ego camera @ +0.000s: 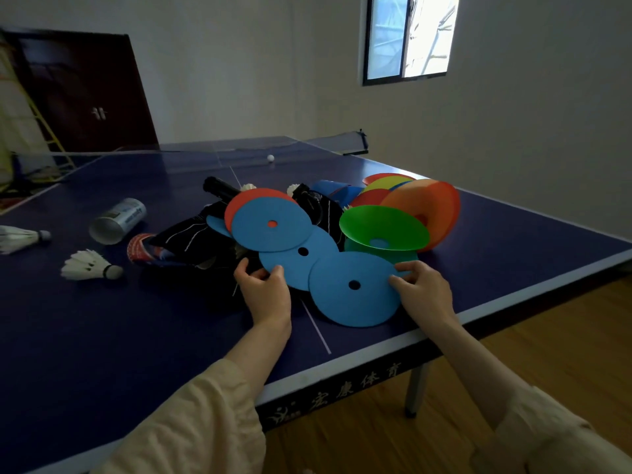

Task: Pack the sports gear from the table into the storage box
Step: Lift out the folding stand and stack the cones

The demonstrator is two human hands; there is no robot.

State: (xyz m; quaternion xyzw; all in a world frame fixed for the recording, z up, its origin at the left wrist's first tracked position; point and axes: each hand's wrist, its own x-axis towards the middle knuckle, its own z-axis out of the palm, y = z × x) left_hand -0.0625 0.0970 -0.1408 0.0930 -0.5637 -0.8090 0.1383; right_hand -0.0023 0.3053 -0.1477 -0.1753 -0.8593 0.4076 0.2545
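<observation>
Three flat blue discs in a row, each round and thin with a small hole in the middle: the nearest blue disc (354,289), the middle blue disc (301,260), and the far blue disc (270,224) tilted up with a red disc (244,199) behind it. Left hand (265,291) with thumb and fingers curled, pinching the near edge of the middle blue disc. Right hand (422,290) with fingers bent, pinching the right edge of the nearest blue disc. One green cone (383,227), smooth and shiny, bowl-shaped, lying just beside one orange cone (434,213) tipped on its side. More round markers in red and yellow stacked behind; hard to count. Two white feathery shuttlecocks on the left: near shuttlecock (90,265) and far shuttlecock (20,238). One round cardboard tube (118,220) lying on its side, open end showing. One small white ball (270,158) far back near the net. One dark floppy cloth bag (191,239) in the pile. All lying on the dark blue table (102,323), smooth and flat with white lines. No storage box in sight.
</observation>
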